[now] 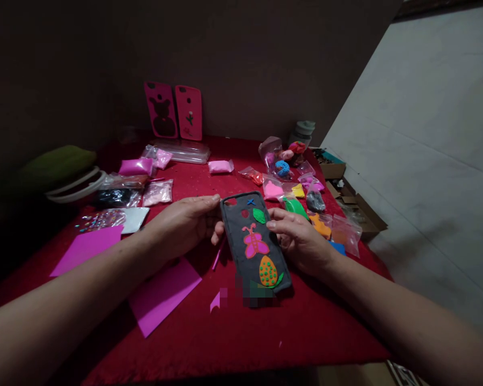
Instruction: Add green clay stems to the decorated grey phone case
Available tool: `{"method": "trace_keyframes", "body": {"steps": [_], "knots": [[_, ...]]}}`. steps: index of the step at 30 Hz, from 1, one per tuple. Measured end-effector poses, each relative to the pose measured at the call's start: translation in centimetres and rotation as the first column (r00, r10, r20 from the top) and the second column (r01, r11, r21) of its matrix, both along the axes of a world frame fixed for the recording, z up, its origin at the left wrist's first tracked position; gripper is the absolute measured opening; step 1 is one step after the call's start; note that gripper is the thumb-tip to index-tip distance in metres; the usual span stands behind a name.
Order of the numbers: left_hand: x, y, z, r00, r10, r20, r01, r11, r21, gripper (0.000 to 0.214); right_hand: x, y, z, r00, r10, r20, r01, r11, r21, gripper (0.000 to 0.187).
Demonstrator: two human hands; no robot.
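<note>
Pink paper sheets (86, 249) lie flat on the red table (233, 332), off to the left. Next comes the left hand (183, 225). It grips the top left edge of a dark grey phone case (254, 244), fingers on the rim, thumb tucked under. The case sits right between both hands, a little above the cloth. Its long side runs from the far end, near the left hand, down toward the person and a bit to the right. On it are a pink butterfly (254, 242), a green leaf (259, 215) and an orange egg shape (268, 271).

The right hand (301, 241) holds the right edge, fingertips on the side. Both hands are equally close, each clamped on the case.

Behind the right hand sit little bags of coloured clay (306, 198). The near end of the case is blurry, so I cannot tell what is there. The back of the room is very dark.
</note>
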State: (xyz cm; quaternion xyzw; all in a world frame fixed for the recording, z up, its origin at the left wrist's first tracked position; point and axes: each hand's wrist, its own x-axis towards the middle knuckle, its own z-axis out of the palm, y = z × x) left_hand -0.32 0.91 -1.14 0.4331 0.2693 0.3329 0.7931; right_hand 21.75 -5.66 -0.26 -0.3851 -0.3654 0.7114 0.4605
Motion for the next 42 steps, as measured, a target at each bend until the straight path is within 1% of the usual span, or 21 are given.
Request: {"method": "trace_keyframes", "body": {"steps": [4, 8, 13, 15, 20, 24, 28, 35, 40, 42], "knots": [[0.1, -0.1, 0.1, 1.000, -0.010, -0.001, 0.010, 1.000, 0.005, 0.028, 0.0, 0.0, 0.1, 1.000, 0.002, 0.010, -0.002, 1.000, 0.001, 0.019], [0.3, -0.3, 0.2, 0.999, -0.039, -0.006, 0.039, 0.999, 0.010, 0.032, 0.1, -0.1, 0.1, 0.999, 0.047, 0.014, -0.047, 0.998, 0.035, 0.015], [0.4, -0.7, 0.5, 0.998, -0.069, -0.004, 0.069, 0.997, 0.033, 0.031, 0.3, -0.2, 0.0, 0.988, 0.156, -0.016, -0.154, 0.984, 0.088, 0.021], [0.5, -0.9, 0.6, 0.997, -0.082, 0.000, 0.082, 0.996, 0.039, 0.030, 0.4, -0.1, -0.2, 0.985, 0.174, -0.017, -0.172, 0.980, 0.103, 0.025], [0.6, -1.2, 0.9, 0.993, -0.116, -0.001, 0.116, 0.992, 0.044, 0.028, 0.6, 0.1, -0.7, 0.997, 0.072, 0.043, -0.075, 0.994, 0.075, 0.021], [0.6, -1.3, 1.0, 0.993, -0.120, 0.000, 0.120, 0.992, 0.042, 0.027, 0.6, 0.2, -0.5, 0.999, 0.031, 0.029, -0.033, 0.998, 0.054, 0.018], [0.4, -1.3, 0.9, 0.993, -0.121, -0.004, 0.121, 0.991, 0.047, 0.027, 0.7, 0.3, -0.5, 0.998, -0.055, 0.028, 0.055, 0.998, 0.015, 0.021], [0.2, -1.1, 0.7, 0.992, -0.122, -0.016, 0.123, 0.991, 0.056, 0.029, 0.7, 0.4, -0.7, 0.997, -0.062, 0.036, 0.062, 0.998, 0.002, 0.023], [0.3, -0.9, 0.3, 0.993, -0.119, -0.012, 0.120, 0.991, 0.060, 0.030, 0.6, 0.3, -0.7, 1.000, -0.004, 0.015, 0.003, 1.000, 0.025, 0.026], [0.2, -0.8, 0.2, 0.994, -0.111, -0.005, 0.112, 0.992, 0.057, 0.029, 0.6, 0.2, -0.8, 1.000, -0.012, 0.022, 0.011, 1.000, 0.018, 0.027]]}}
